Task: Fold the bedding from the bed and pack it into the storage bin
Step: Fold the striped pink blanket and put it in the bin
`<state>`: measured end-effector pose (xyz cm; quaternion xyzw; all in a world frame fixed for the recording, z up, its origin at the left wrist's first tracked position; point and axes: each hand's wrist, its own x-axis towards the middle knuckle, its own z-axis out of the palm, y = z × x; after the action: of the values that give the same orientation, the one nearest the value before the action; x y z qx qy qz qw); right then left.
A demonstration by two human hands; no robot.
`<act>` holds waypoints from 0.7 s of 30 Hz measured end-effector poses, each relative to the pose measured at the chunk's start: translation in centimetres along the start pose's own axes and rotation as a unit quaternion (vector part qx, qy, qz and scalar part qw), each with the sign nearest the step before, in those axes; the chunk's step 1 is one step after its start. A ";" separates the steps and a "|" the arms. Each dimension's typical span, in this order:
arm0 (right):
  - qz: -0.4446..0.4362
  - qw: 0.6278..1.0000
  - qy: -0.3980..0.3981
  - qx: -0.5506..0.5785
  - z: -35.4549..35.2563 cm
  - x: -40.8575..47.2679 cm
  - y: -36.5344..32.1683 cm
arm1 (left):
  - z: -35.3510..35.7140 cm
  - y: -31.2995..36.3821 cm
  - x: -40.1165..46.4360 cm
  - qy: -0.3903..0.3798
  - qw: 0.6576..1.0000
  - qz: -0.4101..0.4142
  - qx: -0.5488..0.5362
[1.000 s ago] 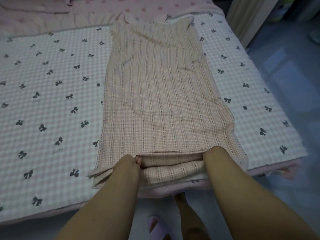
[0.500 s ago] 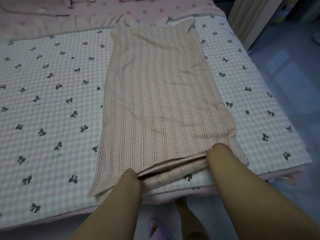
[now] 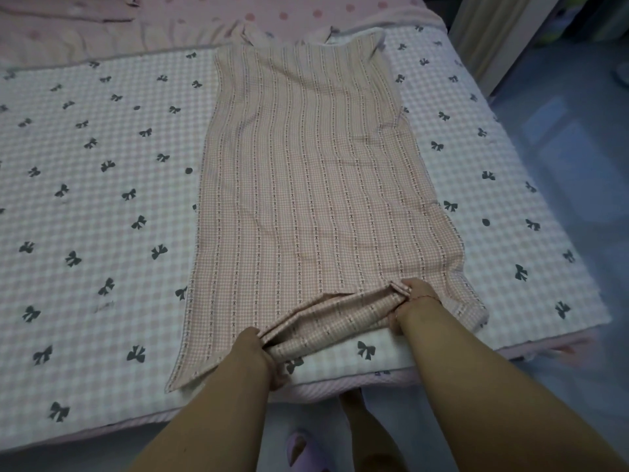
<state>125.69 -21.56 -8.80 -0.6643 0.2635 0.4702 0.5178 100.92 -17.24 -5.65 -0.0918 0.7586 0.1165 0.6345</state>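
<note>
While both hands grip it, left hand (image 3: 253,349), right hand (image 3: 413,298), fingers curled round striped sheet (image 3: 306,185) near edge

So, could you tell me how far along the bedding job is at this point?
Done: the striped sheet already lies folded into a long strip on the bed. In hand: the left hand and right hand grip its near end, bunched up and lifted off the bed for the next fold. Left: finishing the folds and packing; no storage bin is in view, and pink bedding lies unfolded at the head.
</note>
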 end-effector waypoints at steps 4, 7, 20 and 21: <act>-0.048 0.997 -0.054 -0.008 0.8 0.6 -0.9 | 0.8 1.0 0.0 0.032 0.999 0.018 -0.032; -0.061 0.994 -0.062 0.063 1.2 0.2 -1.5 | 0.8 1.9 0.7 0.007 0.997 0.019 -0.072; -0.131 0.980 -0.041 0.142 5.2 0.7 -7.8 | 4.2 11.3 -0.7 -0.026 0.940 0.267 -0.209; -0.138 0.980 -0.048 0.133 5.8 0.9 -8.6 | 4.7 12.2 -1.1 -0.018 0.936 0.305 -0.174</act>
<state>131.28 -13.21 -5.96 -0.5961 0.2050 0.3862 0.6734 102.02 -4.20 -4.57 0.0368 0.7062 0.4362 0.5564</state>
